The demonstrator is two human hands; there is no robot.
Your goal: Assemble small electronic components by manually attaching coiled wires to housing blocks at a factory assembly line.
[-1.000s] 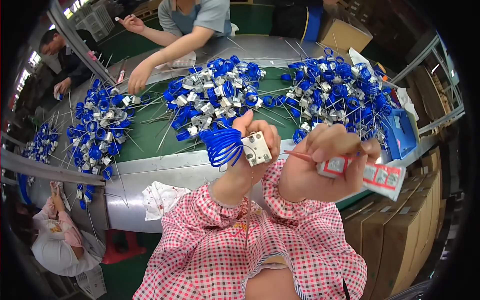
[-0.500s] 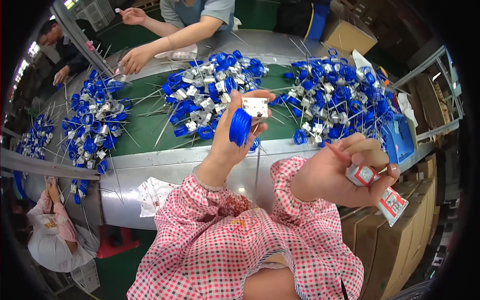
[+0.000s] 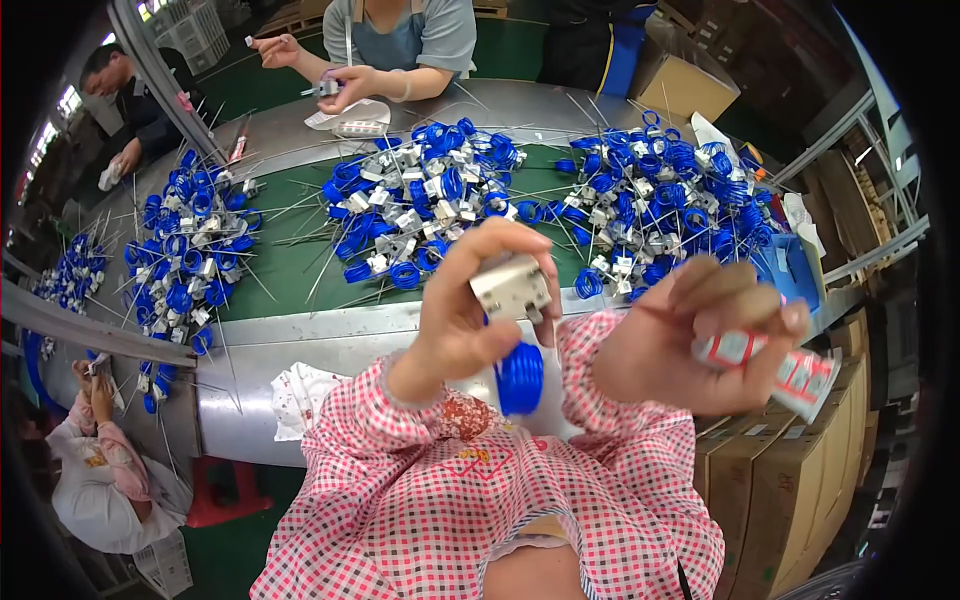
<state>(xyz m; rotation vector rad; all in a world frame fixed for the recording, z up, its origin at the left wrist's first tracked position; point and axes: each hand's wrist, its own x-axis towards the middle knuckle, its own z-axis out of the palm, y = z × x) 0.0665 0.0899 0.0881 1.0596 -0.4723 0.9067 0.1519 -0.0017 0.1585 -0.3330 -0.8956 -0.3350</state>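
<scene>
My left hand (image 3: 455, 315) grips a capillary thermostat (image 3: 512, 288) between thumb and fingers, above the near edge of the bench. Its body is a white block with small metal terminals, turned toward me, and a coil of blue capillary (image 3: 522, 380) hangs below it. To the right, my right hand (image 3: 670, 350) is closed around a red-and-white squeeze tube (image 3: 805, 383), whose flat end sticks out past the fingers. Motion blurs this hand, and the nozzle end of the tube cannot be made out.
Piles of similar thermostats (image 3: 430, 190) with thin metal rods lie along the green-topped bench (image 3: 290, 265). A blue bin (image 3: 795, 275) stands at the right end, above cardboard boxes (image 3: 800, 490). A white cloth (image 3: 300, 400) lies near my left sleeve. Co-workers (image 3: 400, 50) handle parts opposite and at left.
My left hand has tilted the thermostat and brought it nearer to me, so the blue coil hangs lower. The squeeze tube has swung to a flatter angle. The co-worker opposite has drawn back a hand, now holding a part.
</scene>
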